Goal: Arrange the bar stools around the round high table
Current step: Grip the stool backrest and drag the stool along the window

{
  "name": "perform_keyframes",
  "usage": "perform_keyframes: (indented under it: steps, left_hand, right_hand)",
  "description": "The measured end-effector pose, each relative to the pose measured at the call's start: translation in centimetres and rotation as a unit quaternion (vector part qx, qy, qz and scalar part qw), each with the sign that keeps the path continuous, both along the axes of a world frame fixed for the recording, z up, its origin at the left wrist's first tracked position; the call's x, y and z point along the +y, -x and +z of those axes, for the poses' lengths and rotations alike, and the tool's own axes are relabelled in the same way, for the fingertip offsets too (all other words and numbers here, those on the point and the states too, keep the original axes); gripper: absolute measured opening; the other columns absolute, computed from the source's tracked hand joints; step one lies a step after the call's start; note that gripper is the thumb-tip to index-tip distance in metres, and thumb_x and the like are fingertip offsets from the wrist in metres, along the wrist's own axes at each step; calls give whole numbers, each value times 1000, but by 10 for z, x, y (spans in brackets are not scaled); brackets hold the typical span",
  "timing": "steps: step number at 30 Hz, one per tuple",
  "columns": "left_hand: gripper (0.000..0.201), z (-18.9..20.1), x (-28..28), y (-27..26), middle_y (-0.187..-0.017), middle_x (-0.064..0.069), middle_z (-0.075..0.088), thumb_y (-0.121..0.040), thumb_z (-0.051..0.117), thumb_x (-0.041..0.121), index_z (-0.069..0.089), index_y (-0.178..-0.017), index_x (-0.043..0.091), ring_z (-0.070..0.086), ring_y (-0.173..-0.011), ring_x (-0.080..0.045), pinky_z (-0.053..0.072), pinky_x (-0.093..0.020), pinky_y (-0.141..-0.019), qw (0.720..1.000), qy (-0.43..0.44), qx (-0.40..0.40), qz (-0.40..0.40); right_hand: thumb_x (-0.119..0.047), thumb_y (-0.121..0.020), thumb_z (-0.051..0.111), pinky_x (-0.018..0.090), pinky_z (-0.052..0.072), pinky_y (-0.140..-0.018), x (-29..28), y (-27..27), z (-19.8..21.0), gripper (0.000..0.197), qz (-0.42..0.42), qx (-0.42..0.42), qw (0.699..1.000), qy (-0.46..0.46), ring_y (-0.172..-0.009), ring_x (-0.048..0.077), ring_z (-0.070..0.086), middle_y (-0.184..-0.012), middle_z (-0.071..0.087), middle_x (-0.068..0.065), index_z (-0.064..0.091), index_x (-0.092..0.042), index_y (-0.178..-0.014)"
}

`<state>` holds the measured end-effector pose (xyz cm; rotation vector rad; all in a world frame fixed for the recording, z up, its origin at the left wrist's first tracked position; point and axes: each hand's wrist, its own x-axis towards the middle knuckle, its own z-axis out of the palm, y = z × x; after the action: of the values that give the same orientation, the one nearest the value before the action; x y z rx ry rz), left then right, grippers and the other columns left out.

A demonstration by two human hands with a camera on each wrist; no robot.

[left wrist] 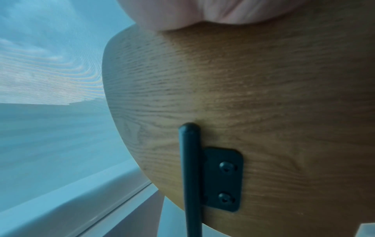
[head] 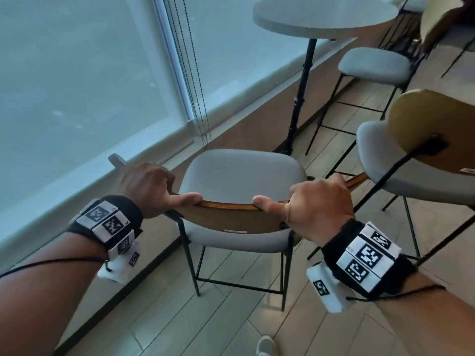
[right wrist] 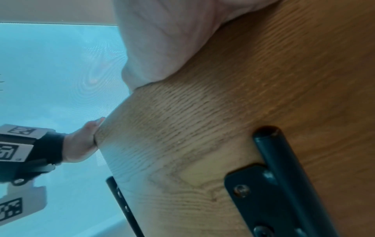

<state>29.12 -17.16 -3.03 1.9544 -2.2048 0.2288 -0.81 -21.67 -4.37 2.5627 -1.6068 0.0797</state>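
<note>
A bar stool with a grey padded seat (head: 241,173), black metal legs and a curved wooden backrest (head: 231,217) stands in front of me by the window. My left hand (head: 154,186) grips the backrest's left end, thumb along its top edge. My right hand (head: 316,201) grips the right end the same way. Both wrist views show the wooden backrest (left wrist: 243,96) (right wrist: 243,112) close up with its black bracket (left wrist: 222,179). The round high table (head: 323,16) stands beyond on a black post (head: 300,93).
A second stool (head: 401,155) stands to the right, close to my right hand. A third stool (head: 372,65) sits past the table. The window (head: 77,86) and its sill run along the left, with bead cords (head: 192,73) hanging. Wooden floor (head: 180,317) lies below.
</note>
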Motion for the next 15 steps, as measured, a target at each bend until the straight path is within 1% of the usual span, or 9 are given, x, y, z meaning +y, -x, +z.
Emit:
perform_keyframes:
  steps: [1, 2, 4, 7, 9, 11, 12, 13, 15]
  left_hand:
    - [77, 2, -5, -8, -40, 3, 50, -63, 22, 95, 41, -40, 24, 34, -39, -5, 14, -22, -52, 1000, 5, -9, -9]
    - [78, 2, -11, -16, -41, 4, 50, -62, 18, 97, 41, -40, 25, 34, -39, -4, 12, -22, -53, 1000, 7, -14, -19]
    - [84, 2, -24, -32, -42, 6, 50, -62, 12, 99, 46, -41, 24, 35, -40, -4, 11, -22, -55, 999, 7, -9, -39]
    - [82, 2, -49, -59, -41, 10, 45, -63, 13, 98, 44, -40, 25, 31, -41, -2, 12, -24, -56, 997, 13, 0, -71]
    - [85, 0, -67, -80, -41, 11, 44, -62, 13, 99, 45, -39, 24, 32, -43, -4, 16, -29, -58, 997, 6, -7, -83]
    - [91, -5, -88, -101, -41, 9, 47, -61, 12, 100, 51, -39, 21, 40, -45, -11, 25, -38, -67, 995, -9, -27, -99]
    - [93, -6, -98, -111, -42, 8, 49, -61, 11, 101, 52, -40, 20, 43, -46, -14, 27, -41, -70, 993, -13, -35, -109]
    - [93, -7, -106, -120, -43, 7, 50, -60, 11, 101, 53, -40, 20, 45, -47, -15, 28, -42, -71, 992, -15, -40, -120]
    - [93, -7, -122, -135, -45, 5, 53, -59, 9, 102, 52, -41, 21, 48, -49, -18, 27, -38, -68, 988, -20, -38, -148]
  right_hand:
    - [-94, -65, -10, 42, 34, -79, 0, -9, 0, 103, -8, 2, 1000, -3, -50, 20, 44, -48, 50, 2, 56, -16, -50]
    - [-94, -65, -11, 42, 34, -80, 0, -17, 0, 104, -17, 2, 1000, -5, -51, 21, 46, -49, 51, 3, 56, -16, -50]
    - [-94, -65, -11, 43, 35, -81, -2, -33, 0, 105, -35, -2, 999, -11, -52, 22, 47, -50, 53, 5, 55, -15, -50]
    - [-94, -65, -11, 45, 36, -86, -4, -58, 0, 106, -65, -7, 998, -23, -56, 23, 51, -53, 56, 5, 58, -15, -53]
    - [-94, -65, -12, 46, 37, -89, -7, -77, -1, 107, -87, -7, 996, -24, -58, 23, 53, -55, 57, 4, 59, -15, -54]
    - [-94, -65, -12, 46, 37, -89, -9, -94, 0, 106, -110, -15, 993, -25, -58, 23, 53, -54, 56, 4, 58, -15, -53]
    - [-94, -66, -12, 46, 36, -88, -10, -103, 0, 106, -121, -19, 992, -23, -57, 23, 53, -54, 56, 4, 57, -15, -52]
    - [-94, -66, -12, 45, 36, -86, -12, -112, 1, 106, -128, -21, 991, -22, -57, 22, 53, -53, 56, 4, 57, -15, -51]
    - [-93, -65, -14, 44, 35, -83, -15, -129, 2, 106, -146, -21, 989, -23, -57, 23, 54, -53, 56, 4, 57, -15, -52]
